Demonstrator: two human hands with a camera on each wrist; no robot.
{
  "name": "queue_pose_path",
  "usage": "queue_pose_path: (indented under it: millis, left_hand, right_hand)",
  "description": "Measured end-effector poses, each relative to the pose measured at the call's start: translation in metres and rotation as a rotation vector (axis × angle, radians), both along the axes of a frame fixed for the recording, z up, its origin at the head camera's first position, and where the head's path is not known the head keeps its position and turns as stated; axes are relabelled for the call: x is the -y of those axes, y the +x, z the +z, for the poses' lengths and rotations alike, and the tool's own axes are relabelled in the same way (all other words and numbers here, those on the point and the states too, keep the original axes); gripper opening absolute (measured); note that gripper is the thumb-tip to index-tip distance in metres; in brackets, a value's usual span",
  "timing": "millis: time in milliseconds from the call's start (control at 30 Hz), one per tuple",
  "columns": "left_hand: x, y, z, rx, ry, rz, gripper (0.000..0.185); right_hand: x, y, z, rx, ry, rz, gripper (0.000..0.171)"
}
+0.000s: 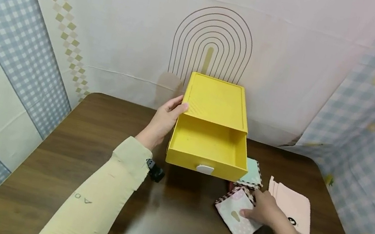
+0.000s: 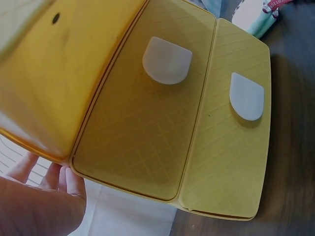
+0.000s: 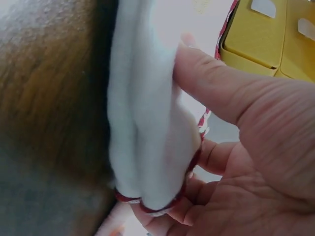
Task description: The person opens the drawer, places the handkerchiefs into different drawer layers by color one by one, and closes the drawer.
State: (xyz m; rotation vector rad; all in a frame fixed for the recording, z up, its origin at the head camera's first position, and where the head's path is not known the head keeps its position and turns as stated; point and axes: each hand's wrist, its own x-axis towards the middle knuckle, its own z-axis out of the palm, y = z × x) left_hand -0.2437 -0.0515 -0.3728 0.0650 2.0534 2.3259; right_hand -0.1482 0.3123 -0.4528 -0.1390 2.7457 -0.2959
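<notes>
A yellow drawer cabinet [image 1: 217, 99] stands at the back of the table with its top drawer [image 1: 206, 140] pulled out, bare inside. My left hand [image 1: 165, 120] grips the cabinet's left side, its thumb at the top edge and its fingers along the side. Two lower drawer fronts with white handles [image 2: 167, 60] show in the left wrist view. At the right, my right hand [image 1: 266, 210] pinches a folded white patterned cloth [image 1: 235, 214] with a checked hem. In the right wrist view the thumb lies on one face of the cloth, the fingers around its other side.
Behind the white cloth lies a mint-green folded cloth [image 1: 252, 172], right of the drawer. A pink folded cloth [image 1: 293, 206] lies on the brown table [image 1: 102, 131] beyond my right hand. Printed curtains [image 1: 122, 17] hang at the back and both sides.
</notes>
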Motion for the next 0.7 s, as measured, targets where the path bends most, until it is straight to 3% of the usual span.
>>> queue_pose_path:
  millis: [300,500,700]
  left_hand:
    - [-0.002,0.001,-0.004,-0.001,0.005,0.002,0.058]
    - [-0.003,-0.001,-0.005,-0.01,0.003,0.004,0.059]
    - [-0.001,-0.004,-0.002,-0.011,-0.01,0.01,0.059]
  right_hand:
    - [-0.007,0.01,0.0,0.021,-0.177,-0.077,0.08]
    - [-0.009,0.011,0.007,-0.023,-0.288,-0.052,0.037]
    - [-0.01,0.008,0.015,-0.012,-0.334,-0.005,0.035]
